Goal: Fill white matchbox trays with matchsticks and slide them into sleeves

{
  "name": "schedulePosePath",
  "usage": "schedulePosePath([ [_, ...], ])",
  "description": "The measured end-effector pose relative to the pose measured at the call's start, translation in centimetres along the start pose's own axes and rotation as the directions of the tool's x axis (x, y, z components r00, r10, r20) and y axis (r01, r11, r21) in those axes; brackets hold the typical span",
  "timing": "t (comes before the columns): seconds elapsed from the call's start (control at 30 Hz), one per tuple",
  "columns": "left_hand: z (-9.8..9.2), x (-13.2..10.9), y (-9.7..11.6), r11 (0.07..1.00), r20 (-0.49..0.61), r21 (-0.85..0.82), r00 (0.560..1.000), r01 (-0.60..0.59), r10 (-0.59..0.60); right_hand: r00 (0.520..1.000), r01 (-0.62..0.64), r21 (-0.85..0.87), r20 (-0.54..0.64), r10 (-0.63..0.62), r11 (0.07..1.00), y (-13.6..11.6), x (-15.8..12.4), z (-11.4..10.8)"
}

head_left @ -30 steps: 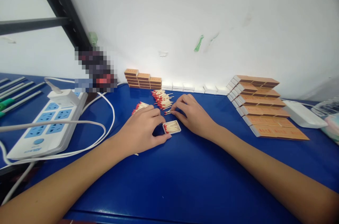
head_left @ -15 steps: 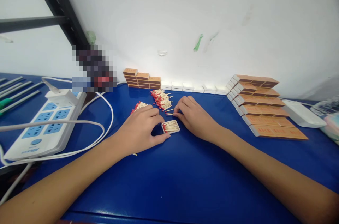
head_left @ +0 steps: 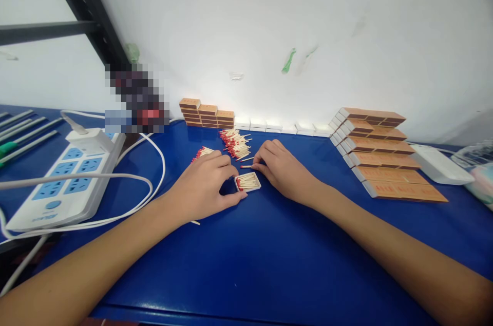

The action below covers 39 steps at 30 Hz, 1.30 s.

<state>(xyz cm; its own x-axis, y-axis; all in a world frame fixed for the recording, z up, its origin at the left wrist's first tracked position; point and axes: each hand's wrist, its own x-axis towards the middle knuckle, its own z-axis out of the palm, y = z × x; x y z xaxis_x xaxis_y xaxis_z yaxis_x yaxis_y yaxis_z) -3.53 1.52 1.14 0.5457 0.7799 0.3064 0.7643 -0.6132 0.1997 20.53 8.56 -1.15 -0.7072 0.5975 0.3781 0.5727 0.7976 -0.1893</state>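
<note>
My left hand (head_left: 206, 182) curls around the left end of a small white matchbox tray (head_left: 254, 189), thumb at its near side and fingers at its far side. Inside the tray lie several red-headed matches (head_left: 247, 182). Just to the right, my right hand (head_left: 280, 168) pinches the pale end of a single match (head_left: 246, 166), its red head pointing left, low over the table beyond the tray. A heap of loose matches (head_left: 235, 144) lies behind the tray. Another match pile (head_left: 202, 153) is partly hidden behind my left hand.
Orange matchboxes (head_left: 204, 116) are stacked against the wall, beside a row of white trays (head_left: 275, 126). A stepped matchbox stack (head_left: 385, 161) stands right. On the left are a power strip (head_left: 73, 182) with white cables and several grey rods (head_left: 29, 136). One match (head_left: 195, 223) lies below my left wrist.
The tray has shifted very slightly in my left hand. My right hand stays almost in place, with the match still between its fingertips.
</note>
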Motion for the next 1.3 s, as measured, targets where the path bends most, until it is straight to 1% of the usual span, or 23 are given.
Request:
schedulePosePath([
  [0.2, -0.2, 0.0, -0.1, 1.0, 0.007, -0.001, 1.0, 0.008, -0.008, 1.0, 0.011, 0.099, -0.025, -0.008, 0.995, -0.9, -0.2, -1.2],
  [0.37, -0.2, 0.0, -0.4, 1.0, 0.001, 0.001, 1.0, 0.009, -0.009, 0.996, 0.065, 0.106, 0.049, -0.07, 0.992, -2.2, -0.3, -1.9],
  [0.47, -0.3, 0.1, -0.4, 1.0, 0.003, -0.001, 1.0, 0.012, -0.012, 0.994, 0.065, 0.119, 0.076, -0.074, 0.991, -2.4, -0.2, -2.2],
  [0.53, -0.4, 0.1, -0.3, 1.0, 0.008, -0.003, 1.0, 0.016, -0.015, 0.997, 0.048, 0.146, 0.059, -0.057, 0.988, -2.2, -0.2, -2.2],
  [0.63, -0.5, 0.1, -0.1, 1.0, 0.015, -0.016, 1.0, 0.014, -0.014, 0.998, 0.031, 0.157, -0.051, -0.024, 0.987, -1.5, 0.1, -1.6],
  [0.7, -0.5, 0.1, 0.0, 0.999, 0.015, -0.032, 1.0, 0.001, 0.0, 0.994, 0.022, 0.115, -0.109, -0.009, 0.993, -0.7, 0.3, -0.9],
  [0.8, -0.4, 0.0, 0.0, 0.999, 0.012, -0.049, 1.0, -0.015, 0.016, 0.996, 0.001, 0.062, -0.086, 0.004, 0.998, 0.3, 0.6, 0.1],
  [0.9, -0.3, 0.0, 0.0, 0.999, 0.011, -0.048, 1.0, -0.02, 0.021, 0.998, -0.01, 0.065, -0.061, 0.014, 0.998, 0.8, 0.7, 0.5],
  [1.1, -0.4, 0.0, 0.0, 0.999, 0.02, -0.042, 0.999, -0.026, 0.027, 0.999, 0.014, 0.084, -0.032, -0.011, 0.996, 1.0, 0.9, 0.5],
  [1.3, -0.4, 0.0, 0.0, 0.999, 0.018, -0.038, 1.0, -0.017, 0.018, 0.999, 0.009, 0.058, -0.041, -0.007, 0.998, 1.3, 0.7, 0.2],
])
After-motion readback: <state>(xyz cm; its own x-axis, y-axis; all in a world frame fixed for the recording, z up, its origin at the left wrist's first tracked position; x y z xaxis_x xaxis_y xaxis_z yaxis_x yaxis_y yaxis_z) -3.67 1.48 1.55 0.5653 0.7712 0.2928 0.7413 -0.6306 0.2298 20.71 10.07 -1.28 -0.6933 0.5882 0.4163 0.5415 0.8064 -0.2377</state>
